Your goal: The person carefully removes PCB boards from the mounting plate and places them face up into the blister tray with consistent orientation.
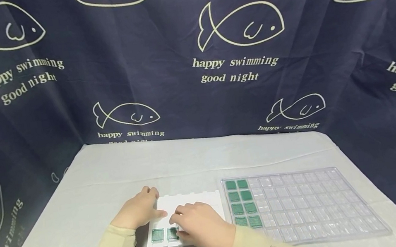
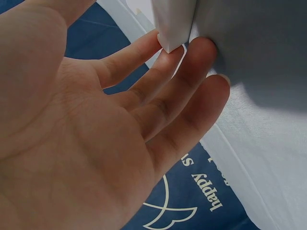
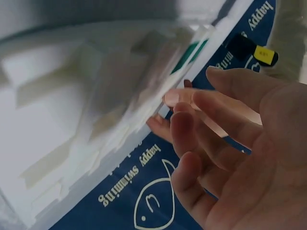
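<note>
A white slotted tray [image 1: 193,199] lies flat between the hands. Two small green square circuit boards, the left one [image 1: 157,235] and the right one [image 1: 172,233], sit in its near-left part. My left hand [image 1: 139,209] is at the tray's left side, thumb over the top; in the left wrist view its nearly straight fingers [image 2: 158,103] touch a white corner. Over the tray hovers my right hand [image 1: 206,227], its fingertips beside the right board and partly covering it. In the right wrist view those fingers [image 3: 184,127] are loosely bent and apart, with nothing seen between them.
Right of the tray lies a clear plastic compartment box [image 1: 306,205], with green boards [image 1: 246,195] in its two leftmost columns. A white cloth [image 1: 202,156] covers the table. Dark blue fish-print fabric [image 1: 174,59] hangs behind and at both sides.
</note>
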The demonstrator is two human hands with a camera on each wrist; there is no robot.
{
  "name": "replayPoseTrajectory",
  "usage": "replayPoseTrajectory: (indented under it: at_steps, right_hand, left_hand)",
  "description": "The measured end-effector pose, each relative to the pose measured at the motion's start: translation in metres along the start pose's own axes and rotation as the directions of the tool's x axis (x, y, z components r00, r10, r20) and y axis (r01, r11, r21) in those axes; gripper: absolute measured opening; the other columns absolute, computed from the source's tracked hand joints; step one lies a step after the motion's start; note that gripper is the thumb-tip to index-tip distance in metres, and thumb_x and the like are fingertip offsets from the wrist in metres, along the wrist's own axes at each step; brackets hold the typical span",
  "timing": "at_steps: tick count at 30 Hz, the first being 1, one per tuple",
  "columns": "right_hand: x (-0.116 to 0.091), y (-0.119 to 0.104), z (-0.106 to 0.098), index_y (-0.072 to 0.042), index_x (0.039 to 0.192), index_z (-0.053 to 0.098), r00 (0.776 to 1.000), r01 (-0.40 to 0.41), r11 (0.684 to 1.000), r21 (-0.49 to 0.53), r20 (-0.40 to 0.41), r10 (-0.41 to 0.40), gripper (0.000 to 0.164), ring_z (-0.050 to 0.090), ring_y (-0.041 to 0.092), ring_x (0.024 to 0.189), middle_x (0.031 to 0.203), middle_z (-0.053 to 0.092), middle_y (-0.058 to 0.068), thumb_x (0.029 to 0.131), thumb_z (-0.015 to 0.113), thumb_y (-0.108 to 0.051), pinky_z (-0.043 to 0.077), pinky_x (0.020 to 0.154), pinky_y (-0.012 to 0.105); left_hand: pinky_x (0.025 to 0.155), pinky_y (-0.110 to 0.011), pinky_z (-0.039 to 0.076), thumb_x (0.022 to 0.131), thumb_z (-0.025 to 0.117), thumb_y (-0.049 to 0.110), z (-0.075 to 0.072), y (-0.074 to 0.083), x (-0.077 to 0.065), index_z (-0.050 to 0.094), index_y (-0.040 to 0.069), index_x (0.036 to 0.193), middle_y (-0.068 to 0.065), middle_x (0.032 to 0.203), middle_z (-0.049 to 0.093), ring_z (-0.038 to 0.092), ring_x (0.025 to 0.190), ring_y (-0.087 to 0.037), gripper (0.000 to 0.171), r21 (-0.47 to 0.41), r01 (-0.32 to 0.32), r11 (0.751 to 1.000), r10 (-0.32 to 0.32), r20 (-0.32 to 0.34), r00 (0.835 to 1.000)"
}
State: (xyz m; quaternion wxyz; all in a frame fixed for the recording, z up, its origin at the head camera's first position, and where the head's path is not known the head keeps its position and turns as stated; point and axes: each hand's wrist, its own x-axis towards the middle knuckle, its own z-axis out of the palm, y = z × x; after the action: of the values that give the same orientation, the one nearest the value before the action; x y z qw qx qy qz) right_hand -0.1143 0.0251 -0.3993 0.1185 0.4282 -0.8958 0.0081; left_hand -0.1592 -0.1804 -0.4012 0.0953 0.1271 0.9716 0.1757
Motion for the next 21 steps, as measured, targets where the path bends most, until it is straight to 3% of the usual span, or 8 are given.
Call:
replayPoseTrajectory:
  at_steps: [7, 21]
  right_hand:
    - [0.003, -0.007, 0.011, -0.030, 0.097, 0.070, 0.999, 0.035, 0.996, -0.079, 0.006, -0.034, 0.021, 0.056, 0.000, 0.070, 0.083, 0.061, -0.016, 0.083, 0.082, -0.040, 0.036, 0.057, 0.015]
    - [0.006, -0.013, 0.015, -0.029, 0.093, 0.068, 0.998, 0.056, 0.991, -0.124, 0.022, -0.054, 0.022, 0.058, 0.000, 0.070, 0.083, 0.063, -0.017, 0.081, 0.083, -0.041, 0.034, 0.055, 0.017]
  left_hand:
    - [0.082, -0.053, 0.056, 0.079, 0.085, 0.036, -0.001, 0.002, 0.000, 0.061, 0.002, 0.116, -0.015, 0.108, 0.060, 0.066, 0.092, -0.031, 0.056, -0.012, 0.003, 1.000, -0.003, 0.000, 1.000]
    - [0.080, -0.051, 0.056, 0.079, 0.085, 0.035, -0.002, 0.002, -0.001, 0.061, 0.001, 0.115, -0.014, 0.107, 0.060, 0.064, 0.089, -0.028, 0.055, -0.004, -0.002, 1.000, 0.002, -0.002, 1.000]
